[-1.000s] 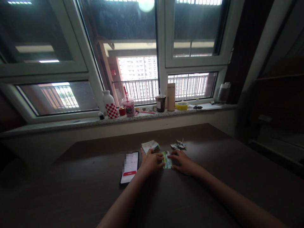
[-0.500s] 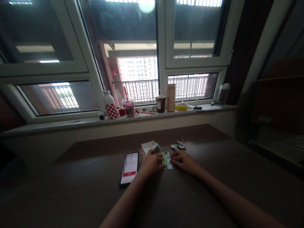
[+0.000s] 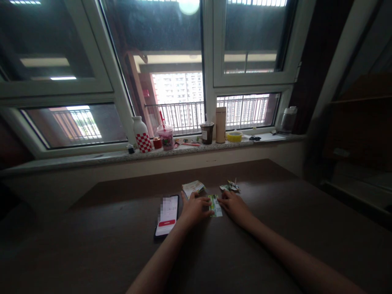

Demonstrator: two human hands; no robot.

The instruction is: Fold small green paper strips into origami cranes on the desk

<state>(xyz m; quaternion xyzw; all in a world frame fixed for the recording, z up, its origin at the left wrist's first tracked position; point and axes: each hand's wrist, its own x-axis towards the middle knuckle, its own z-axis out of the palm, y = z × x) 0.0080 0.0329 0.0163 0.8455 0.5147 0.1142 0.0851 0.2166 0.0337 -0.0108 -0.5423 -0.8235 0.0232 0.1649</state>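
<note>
A small green printed paper (image 3: 216, 206) lies on the dark table (image 3: 275, 228) between my hands. My left hand (image 3: 194, 209) rests on its left edge with fingers curled and pressing down. My right hand (image 3: 234, 206) presses on its right edge with fingertips bent onto the paper. A stack of similar papers (image 3: 193, 188) lies just beyond my left hand. Some folded paper figures (image 3: 230, 187) sit beyond my right hand. A lit phone (image 3: 167, 215) lies to the left of my left hand.
A stone windowsill (image 3: 92, 157) runs behind the table with a checked white bottle (image 3: 141, 134), a pink cup (image 3: 165, 137), a dark cup (image 3: 207, 132), a tall tan flask (image 3: 220, 125), yellow tape (image 3: 234, 136) and a jar (image 3: 288, 119). A dark shelf (image 3: 361, 122) stands at the right.
My right hand has slid a little to the left and farther up along the paper's right edge. My left hand stays on the left edge.
</note>
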